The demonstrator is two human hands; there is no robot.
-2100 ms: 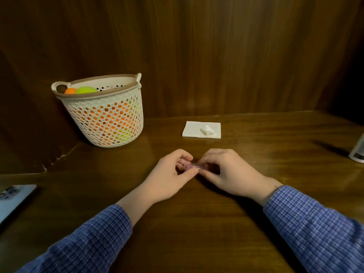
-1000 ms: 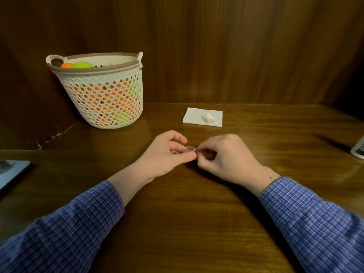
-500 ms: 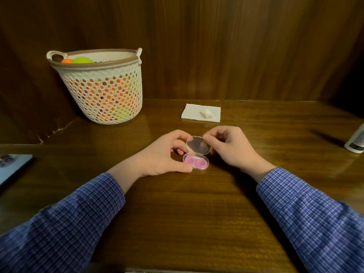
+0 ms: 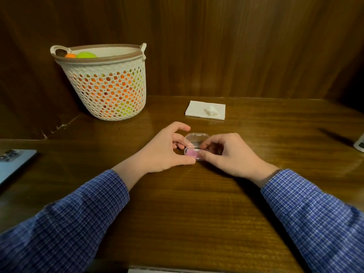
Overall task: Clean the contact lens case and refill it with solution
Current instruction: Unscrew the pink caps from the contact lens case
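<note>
Fingers (image 4: 177,141) of both hands pinch opened case (image 4: 194,149).

Contact lens case (image 4: 194,146) sat open on the worktop (image 4: 197,203), clear lid (image 4: 196,137) tipped back, pink inner wells showing. Left hand (image 4: 165,149) gripped the case's left end, thumb at the near edge. Right hand (image 4: 226,154) pinched the right end, fingers curled over it. Behind: folded white tissue (image 4: 204,110) with a small crumpled white bit on it. Perforated basket (image 4: 106,83) back-left, orange and green items inside. Phone (image 4: 13,162) at left edge, white bottle (image 4: 359,143) partly cut off at right edge.
</note>
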